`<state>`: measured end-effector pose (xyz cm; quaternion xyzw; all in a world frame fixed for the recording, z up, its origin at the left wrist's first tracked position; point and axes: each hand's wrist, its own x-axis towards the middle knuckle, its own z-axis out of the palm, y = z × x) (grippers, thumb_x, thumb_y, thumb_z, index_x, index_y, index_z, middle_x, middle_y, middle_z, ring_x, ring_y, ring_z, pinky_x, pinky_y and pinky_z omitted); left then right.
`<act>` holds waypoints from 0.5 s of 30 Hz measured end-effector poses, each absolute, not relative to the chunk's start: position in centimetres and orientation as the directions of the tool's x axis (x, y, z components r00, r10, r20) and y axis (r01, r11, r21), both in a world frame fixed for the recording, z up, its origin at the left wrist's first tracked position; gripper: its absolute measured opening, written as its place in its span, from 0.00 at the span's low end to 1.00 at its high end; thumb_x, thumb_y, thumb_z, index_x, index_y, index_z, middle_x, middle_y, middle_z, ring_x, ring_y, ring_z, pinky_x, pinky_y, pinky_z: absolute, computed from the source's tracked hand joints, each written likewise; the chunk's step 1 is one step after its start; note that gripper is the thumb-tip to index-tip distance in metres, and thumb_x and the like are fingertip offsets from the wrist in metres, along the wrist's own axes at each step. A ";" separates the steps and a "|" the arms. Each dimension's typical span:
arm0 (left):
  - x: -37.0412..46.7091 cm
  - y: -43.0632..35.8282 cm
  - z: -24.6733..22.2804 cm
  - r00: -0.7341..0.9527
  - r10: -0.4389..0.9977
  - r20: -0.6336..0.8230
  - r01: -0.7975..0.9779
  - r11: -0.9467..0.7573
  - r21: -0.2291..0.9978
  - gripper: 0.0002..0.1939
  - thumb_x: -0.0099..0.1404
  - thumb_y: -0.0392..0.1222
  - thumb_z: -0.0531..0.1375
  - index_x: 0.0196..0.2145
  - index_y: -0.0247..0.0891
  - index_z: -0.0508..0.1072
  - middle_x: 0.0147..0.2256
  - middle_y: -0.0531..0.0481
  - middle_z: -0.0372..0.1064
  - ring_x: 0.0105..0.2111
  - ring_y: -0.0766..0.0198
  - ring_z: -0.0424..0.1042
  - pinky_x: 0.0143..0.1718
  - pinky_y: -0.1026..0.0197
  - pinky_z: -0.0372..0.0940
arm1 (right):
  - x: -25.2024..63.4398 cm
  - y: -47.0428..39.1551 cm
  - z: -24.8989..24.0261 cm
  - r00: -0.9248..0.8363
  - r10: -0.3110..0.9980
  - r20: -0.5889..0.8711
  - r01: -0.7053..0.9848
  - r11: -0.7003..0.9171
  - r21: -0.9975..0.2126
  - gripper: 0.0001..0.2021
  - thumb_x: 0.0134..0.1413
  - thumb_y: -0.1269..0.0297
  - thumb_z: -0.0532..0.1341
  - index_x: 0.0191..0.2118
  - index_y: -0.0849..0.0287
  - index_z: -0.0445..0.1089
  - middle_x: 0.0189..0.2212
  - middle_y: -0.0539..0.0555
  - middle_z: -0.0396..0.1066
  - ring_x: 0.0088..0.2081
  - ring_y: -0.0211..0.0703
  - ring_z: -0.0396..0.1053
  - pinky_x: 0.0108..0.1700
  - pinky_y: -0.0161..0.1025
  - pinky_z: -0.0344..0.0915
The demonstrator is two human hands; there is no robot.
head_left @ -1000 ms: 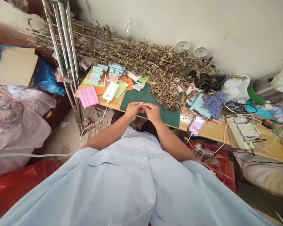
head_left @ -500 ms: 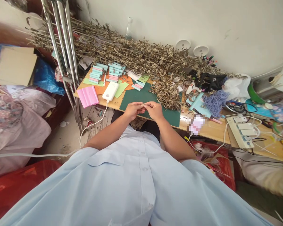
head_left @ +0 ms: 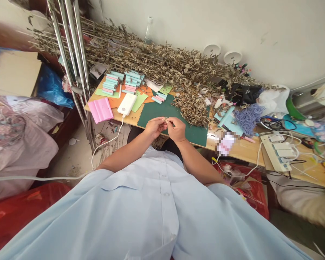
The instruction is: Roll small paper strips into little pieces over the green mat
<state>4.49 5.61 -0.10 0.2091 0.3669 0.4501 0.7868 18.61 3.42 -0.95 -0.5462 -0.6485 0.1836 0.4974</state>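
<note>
The left hand [head_left: 155, 127] and the right hand [head_left: 176, 130] meet at the near edge of the wooden surface [head_left: 243, 153], and their fingertips come together. Each hand has its thumb and first finger pressed together, and between these tips the two hands pinch a small brownish bit [head_left: 165, 120]; it is too small to tell exactly what it is. The other fingers are bent inward. If the hands are taken as the middle of the clock, a green mat [head_left: 148, 113] spreads under and beyond them, and on it, at 2 o'clock, lies a heap of dry leaves [head_left: 193, 110], near the right hand. At 12 o'clock there is a small group of blue and pink paper rolls [head_left: 159, 98]. Between 10 and 11 o'clock, more rolls [head_left: 111, 85] are lying in rows. A white power bank [head_left: 127, 103] with a cable is at 10 o'clock, and a pink sheet of paper [head_left: 100, 110] is between 9 and 10. Behind all of these, from 10 to 2 o'clock, long dried stalks [head_left: 141, 54] cover the far side. At 3 o'clock there is a tangle of purple yarn [head_left: 248, 115]; between 3 and 4 lie a phone [head_left: 226, 143] with blurred screen and, farther, a power strip [head_left: 278, 153].
</note>
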 end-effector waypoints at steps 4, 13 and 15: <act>4.1 5.7 -0.2 0.264 0.930 -0.256 -0.406 0.348 0.845 0.07 0.63 0.38 0.67 0.31 0.32 0.77 0.25 0.48 0.75 0.22 0.68 0.72 0.26 0.66 0.67 | 18.0 4.1 -1.1 0.226 0.969 0.099 0.219 0.049 -0.975 0.09 0.54 0.56 0.66 0.33 0.56 0.76 0.29 0.53 0.79 0.30 0.46 0.76 0.37 0.44 0.76; 4.5 5.3 0.0 0.086 0.970 -0.225 -0.238 0.240 0.941 0.06 0.64 0.36 0.66 0.29 0.34 0.77 0.23 0.54 0.71 0.21 0.71 0.68 0.26 0.67 0.65 | 18.0 3.2 -0.4 0.136 0.938 0.317 0.544 0.197 -0.815 0.07 0.59 0.58 0.63 0.34 0.54 0.76 0.37 0.57 0.81 0.42 0.50 0.77 0.51 0.48 0.74; 4.5 5.5 0.1 0.156 0.933 -0.326 -0.396 0.361 0.844 0.07 0.64 0.37 0.68 0.31 0.32 0.76 0.24 0.52 0.72 0.21 0.70 0.69 0.27 0.66 0.67 | 17.9 3.4 -0.7 0.213 0.937 0.275 0.413 0.168 -0.895 0.09 0.58 0.56 0.64 0.35 0.54 0.75 0.36 0.56 0.81 0.39 0.49 0.78 0.48 0.48 0.75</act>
